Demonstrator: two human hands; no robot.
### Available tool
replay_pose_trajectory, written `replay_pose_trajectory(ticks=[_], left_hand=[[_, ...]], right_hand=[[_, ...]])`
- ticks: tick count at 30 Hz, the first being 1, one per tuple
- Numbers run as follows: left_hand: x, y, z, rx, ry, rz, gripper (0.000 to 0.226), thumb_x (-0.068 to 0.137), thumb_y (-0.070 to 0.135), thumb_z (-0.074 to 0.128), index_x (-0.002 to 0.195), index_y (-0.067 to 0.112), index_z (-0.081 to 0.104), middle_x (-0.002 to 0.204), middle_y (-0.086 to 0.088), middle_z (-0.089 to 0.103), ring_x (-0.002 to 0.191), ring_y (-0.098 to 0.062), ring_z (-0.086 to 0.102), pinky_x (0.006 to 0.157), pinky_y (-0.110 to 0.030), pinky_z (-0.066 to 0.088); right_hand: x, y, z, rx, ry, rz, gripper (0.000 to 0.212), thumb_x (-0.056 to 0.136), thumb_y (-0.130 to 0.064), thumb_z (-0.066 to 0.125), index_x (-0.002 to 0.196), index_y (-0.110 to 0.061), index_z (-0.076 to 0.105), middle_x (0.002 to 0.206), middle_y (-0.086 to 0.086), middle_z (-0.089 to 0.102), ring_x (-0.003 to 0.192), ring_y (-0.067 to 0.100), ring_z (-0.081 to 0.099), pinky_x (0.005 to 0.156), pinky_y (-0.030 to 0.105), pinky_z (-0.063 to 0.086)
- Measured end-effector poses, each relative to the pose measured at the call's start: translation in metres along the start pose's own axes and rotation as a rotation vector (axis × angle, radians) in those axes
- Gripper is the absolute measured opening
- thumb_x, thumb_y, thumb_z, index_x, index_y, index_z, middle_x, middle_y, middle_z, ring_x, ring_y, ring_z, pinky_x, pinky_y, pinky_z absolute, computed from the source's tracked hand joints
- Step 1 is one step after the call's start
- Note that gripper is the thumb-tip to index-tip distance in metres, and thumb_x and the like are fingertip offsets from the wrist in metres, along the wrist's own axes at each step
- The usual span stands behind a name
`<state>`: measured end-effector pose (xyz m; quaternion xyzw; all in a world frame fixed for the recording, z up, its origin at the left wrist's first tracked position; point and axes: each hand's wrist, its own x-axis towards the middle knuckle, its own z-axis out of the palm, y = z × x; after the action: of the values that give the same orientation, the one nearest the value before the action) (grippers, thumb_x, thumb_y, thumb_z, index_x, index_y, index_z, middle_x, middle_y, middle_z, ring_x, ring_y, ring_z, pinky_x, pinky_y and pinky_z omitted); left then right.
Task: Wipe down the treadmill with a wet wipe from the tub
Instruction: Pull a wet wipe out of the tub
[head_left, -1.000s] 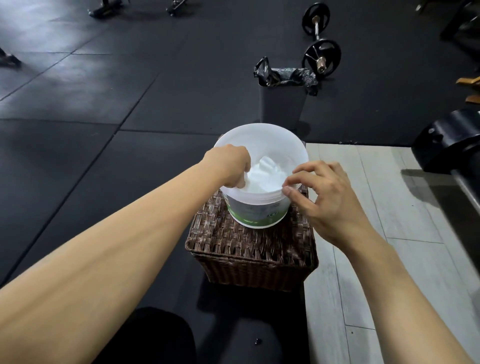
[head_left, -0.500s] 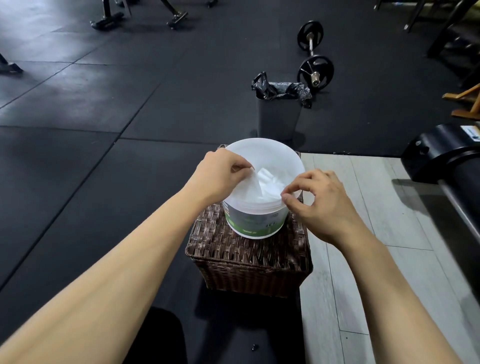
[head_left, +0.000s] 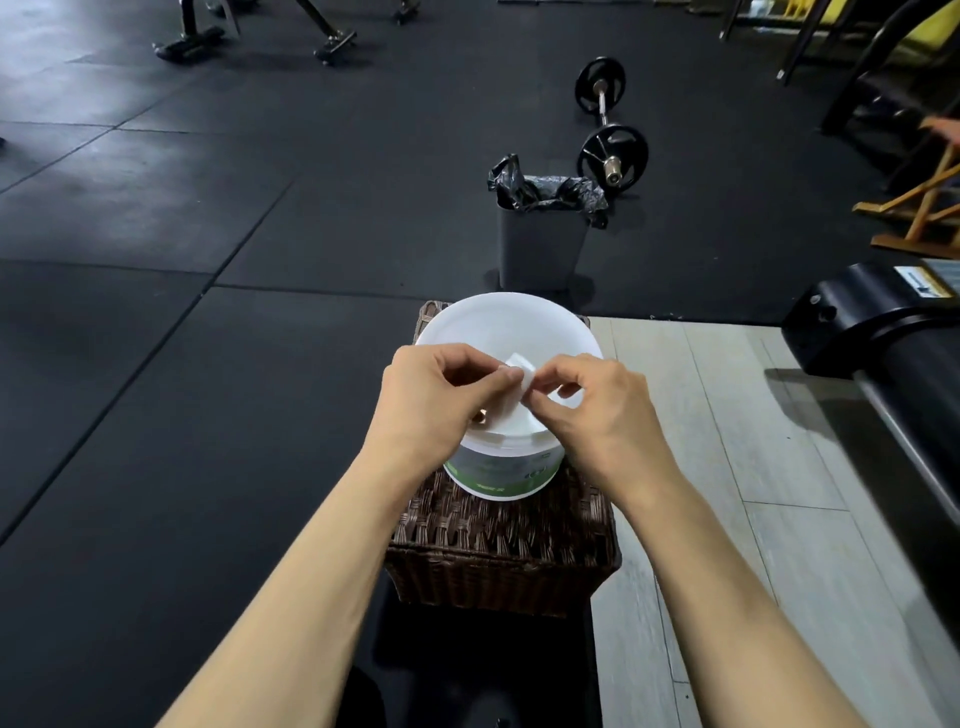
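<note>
Most of the view is black rubber floor matting (head_left: 182, 364), laid in large tiles, with a strip of pale wood-look flooring (head_left: 727, 441) running down the right side. At the right edge, on that pale strip, sits the dark front end of the treadmill (head_left: 883, 332), a rounded black housing with a small label on top; only this part of it shows. Farther back on the matting lies a barbell (head_left: 608, 124) with black plates, and nearer, a dark grey bin (head_left: 540, 249) lined with a crumpled black bag stands just beyond the basket. The brown wicker basket (head_left: 498, 551) sits where the matting meets the pale floor, and the tub (head_left: 501, 473) stands upright on its lid, white with a green band round its base and its top open. Both bare forearms reach in from the bottom of the view and meet over the tub's mouth. The left hand (head_left: 436, 400) has its fingers curled, thumb and forefinger pinching one side of the wet wipe (head_left: 514, 384). The right hand (head_left: 597, 405) is curled likewise and pinches the wipe from the other side, so the two sets of fingertips nearly touch. The wipe is a small white sheet, raised just above the tub's opening between the two hands, its lower part trailing down toward the tub's inside.
</note>
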<state>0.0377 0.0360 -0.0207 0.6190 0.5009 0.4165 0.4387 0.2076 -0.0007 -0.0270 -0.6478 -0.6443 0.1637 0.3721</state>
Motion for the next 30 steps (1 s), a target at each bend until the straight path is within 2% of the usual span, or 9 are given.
replay_pose_trajectory(ticks=[3,6,8,12,16,21,25,28,30], left_hand=[[-0.003,0.001,0.002,0.006,0.035,0.021,0.009,0.093,0.017,0.073,0.090,0.021,0.080,0.079,0.008,0.077,0.071,-0.009,0.073,0.069,-0.026,0.056],[-0.004,0.004,0.003,0.073,0.139,0.025,0.011,0.096,0.016,0.069,0.091,0.022,0.077,0.080,0.011,0.075,0.069,-0.008,0.073,0.070,-0.028,0.059],[-0.005,0.005,0.004,0.123,0.218,0.009,0.011,0.096,0.021,0.068,0.087,0.024,0.074,0.077,0.012,0.073,0.065,-0.006,0.071,0.066,-0.020,0.055],[-0.006,0.005,0.005,0.221,0.394,-0.045,0.018,0.099,0.036,0.061,0.087,0.023,0.066,0.082,0.010,0.068,0.075,-0.010,0.065,0.063,-0.011,0.042],[-0.004,0.006,0.001,0.235,0.528,-0.051,0.022,0.103,0.035,0.048,0.087,0.022,0.053,0.083,0.006,0.065,0.075,-0.015,0.067,0.061,-0.008,0.041],[-0.005,0.012,-0.009,-0.055,0.690,-0.081,0.018,0.107,0.028,0.040,0.099,0.013,0.048,0.079,-0.011,0.071,0.058,-0.015,0.072,0.066,-0.040,0.060],[-0.007,0.016,-0.012,-0.135,0.799,-0.054,0.017,0.106,0.032,0.040,0.091,0.026,0.046,0.073,0.006,0.069,0.071,-0.022,0.073,0.078,-0.045,0.059],[-0.006,0.021,-0.011,-0.044,0.703,-0.022,0.018,0.107,0.034,0.039,0.092,0.026,0.046,0.093,0.017,0.071,0.082,-0.016,0.064,0.077,-0.035,0.050],[-0.005,0.022,-0.007,-0.016,0.549,0.009,0.018,0.106,0.037,0.042,0.094,0.025,0.049,0.090,0.014,0.071,0.080,-0.009,0.062,0.071,-0.025,0.047]], right_hand=[[-0.004,0.007,-0.001,0.010,0.083,-0.005,0.003,0.090,-0.031,0.071,0.087,-0.029,0.072,0.084,-0.017,0.068,0.080,0.001,0.061,0.082,0.042,0.051],[-0.006,0.013,-0.014,0.045,0.241,0.027,0.004,0.094,-0.024,0.066,0.096,-0.027,0.069,0.091,-0.014,0.068,0.078,0.000,0.062,0.066,0.014,0.048],[-0.006,0.016,-0.023,0.094,0.303,0.085,0.005,0.096,-0.024,0.065,0.099,-0.024,0.068,0.093,-0.014,0.068,0.079,0.000,0.063,0.062,0.007,0.045],[0.001,0.020,-0.034,0.291,0.380,0.191,0.006,0.096,-0.023,0.065,0.091,-0.022,0.063,0.086,-0.008,0.070,0.080,0.014,0.071,0.068,0.024,0.051],[0.000,0.023,-0.041,0.296,0.379,0.218,0.007,0.096,-0.024,0.065,0.090,-0.025,0.062,0.086,-0.007,0.070,0.083,0.019,0.071,0.074,0.035,0.056],[0.000,0.036,-0.039,0.304,0.396,0.338,0.005,0.095,-0.019,0.062,0.096,-0.024,0.065,0.094,-0.002,0.072,0.086,0.022,0.072,0.078,0.047,0.061],[0.001,0.036,-0.035,0.406,0.388,0.401,0.007,0.094,-0.024,0.061,0.094,-0.029,0.066,0.097,-0.003,0.074,0.086,0.022,0.074,0.077,0.047,0.062],[0.002,0.031,-0.036,0.572,0.362,0.446,0.012,0.099,-0.014,0.058,0.098,-0.022,0.067,0.097,-0.001,0.075,0.083,0.019,0.076,0.071,0.035,0.062],[0.002,0.024,-0.038,0.701,0.324,0.467,0.017,0.100,-0.007,0.054,0.102,-0.015,0.068,0.095,0.001,0.077,0.082,0.018,0.076,0.066,0.029,0.059]])
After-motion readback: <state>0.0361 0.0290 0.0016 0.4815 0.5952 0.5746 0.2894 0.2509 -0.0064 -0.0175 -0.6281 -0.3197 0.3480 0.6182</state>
